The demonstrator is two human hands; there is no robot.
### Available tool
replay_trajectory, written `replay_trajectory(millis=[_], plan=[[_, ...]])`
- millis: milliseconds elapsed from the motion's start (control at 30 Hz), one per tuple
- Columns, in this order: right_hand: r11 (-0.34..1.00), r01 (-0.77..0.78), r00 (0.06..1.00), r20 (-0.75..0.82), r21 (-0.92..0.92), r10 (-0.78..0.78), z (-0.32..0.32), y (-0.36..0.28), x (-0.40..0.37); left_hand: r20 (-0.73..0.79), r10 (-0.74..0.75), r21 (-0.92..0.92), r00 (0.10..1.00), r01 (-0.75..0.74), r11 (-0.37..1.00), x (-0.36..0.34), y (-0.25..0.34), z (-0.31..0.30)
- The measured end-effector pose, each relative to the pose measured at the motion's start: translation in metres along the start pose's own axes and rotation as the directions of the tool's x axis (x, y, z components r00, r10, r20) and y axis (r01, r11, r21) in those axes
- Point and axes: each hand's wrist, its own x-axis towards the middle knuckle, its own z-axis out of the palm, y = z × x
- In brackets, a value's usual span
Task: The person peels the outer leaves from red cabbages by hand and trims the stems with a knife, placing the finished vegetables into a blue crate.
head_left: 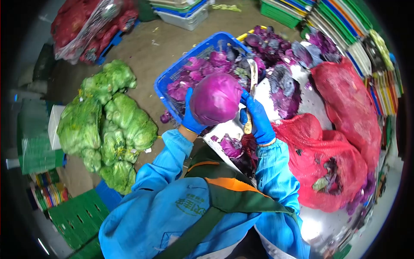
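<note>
Red cabbage (215,98) held up between both gloved hands. Left hand (191,116) cups its left side, fingers curled round it. Right hand (258,118) is closed on a knife (252,75), blade up, touching the cabbage's right edge. Blue basket (172,71) of purple leaves just beyond the hands. Red net sacks (340,142) right of the right hand. Green cabbages (108,121) well left of the left hand.

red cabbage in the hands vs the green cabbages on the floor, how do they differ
Colour: the red cabbage is purple, the green cabbages pale green.
Wrapping: the red cabbage is bare, the green cabbages sit in mesh bags.
Place: the left hand holds the red cabbage up, next to the knife in the right hand; the green cabbages lie heaped on the floor.
Both are round heads.
</note>
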Motion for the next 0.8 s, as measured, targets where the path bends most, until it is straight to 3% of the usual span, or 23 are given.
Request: replay_trajectory(millis=[67, 100, 133, 200, 267, 333, 367, 400, 467, 500, 533, 567, 600, 633, 700, 733, 800], plan=[[0.976, -0.045, 0.988, -0.135, 0.214, 0.075, -0.007, 0.001, -0.024, -0.180, -0.005, 0.231, 0.984, 0.048, 0.972, 0.006, -0.005, 0.011], [0.974, -0.021, 0.983, -0.171, 0.227, 0.062, -0.011, 0.004, -0.032, -0.189, -0.009, 0.385, 0.982, 0.083, 0.919, 0.010, -0.008, 0.016], [0.956, 0.003, 0.983, -0.178, 0.295, 0.052, -0.024, 0.012, -0.042, -0.168, -0.060, 0.383, 0.984, 0.121, 0.916, 0.017, -0.012, 0.026], [0.879, 0.021, 0.989, -0.136, 0.477, 0.050, -0.045, 0.029, -0.069, 0.166, -0.039, 0.739, 0.985, -0.098, 0.667, 0.032, -0.025, 0.051], [0.834, 0.134, 0.990, -0.114, 0.536, -0.086, -0.052, 0.034, -0.097, 0.254, -0.134, 0.776, 0.958, -0.120, 0.619, 0.041, -0.043, 0.069], [0.817, 0.275, 0.961, -0.139, 0.506, -0.237, -0.058, 0.036, -0.122, 0.300, -0.117, 0.808, 0.947, -0.187, 0.558, 0.046, -0.067, 0.081], [0.809, 0.308, 0.951, -0.165, 0.500, -0.260, -0.060, 0.034, -0.138, 0.246, -0.084, 0.832, 0.966, -0.166, 0.529, 0.049, -0.079, 0.080], [0.857, 0.363, 0.921, -0.283, 0.366, -0.269, -0.056, 0.028, -0.155, 0.259, -0.115, 0.833, 0.959, -0.162, 0.529, 0.050, -0.095, 0.076], [0.909, 0.389, 0.842, -0.458, 0.151, -0.284, -0.045, 0.004, -0.194, 0.203, -0.129, 0.775, 0.971, -0.079, 0.627, 0.051, -0.127, 0.074], [0.894, 0.437, 0.821, -0.453, 0.103, -0.348, -0.046, -0.005, -0.216, 0.122, -0.224, 0.635, 0.967, 0.098, 0.766, 0.045, -0.143, 0.083], [0.876, 0.478, 0.798, -0.444, 0.054, -0.408, -0.051, -0.012, -0.239, -0.045, -0.308, 0.498, 0.950, 0.289, 0.818, 0.041, -0.158, 0.065], [0.838, 0.533, 0.786, -0.435, 0.118, -0.439, -0.056, -0.015, -0.262, 0.063, -0.460, 0.265, 0.886, 0.430, 0.863, 0.043, -0.179, 0.049], [0.789, 0.601, 0.727, -0.499, 0.130, -0.472, -0.061, -0.018, -0.283, 0.198, -0.571, 0.031, 0.797, 0.577, 0.816, 0.041, -0.204, 0.054], [0.764, 0.641, 0.669, -0.543, 0.077, -0.507, -0.069, -0.021, -0.303, 0.205, -0.594, 0.046, 0.778, 0.599, 0.799, 0.039, -0.233, 0.054], [0.731, 0.679, 0.524, -0.650, -0.071, -0.550, -0.087, -0.024, -0.344, -0.037, -0.626, 0.166, 0.779, 0.623, 0.765, 0.033, -0.292, 0.053], [0.721, 0.685, 0.456, -0.713, -0.101, -0.533, -0.094, -0.023, -0.365, -0.030, -0.667, 0.177, 0.745, 0.660, 0.730, 0.029, -0.315, 0.068], [0.669, 0.723, 0.309, -0.788, -0.169, -0.532, -0.110, -0.012, -0.410, 0.066, -0.849, 0.025, 0.524, 0.850, 0.526, 0.016, -0.363, 0.103]])
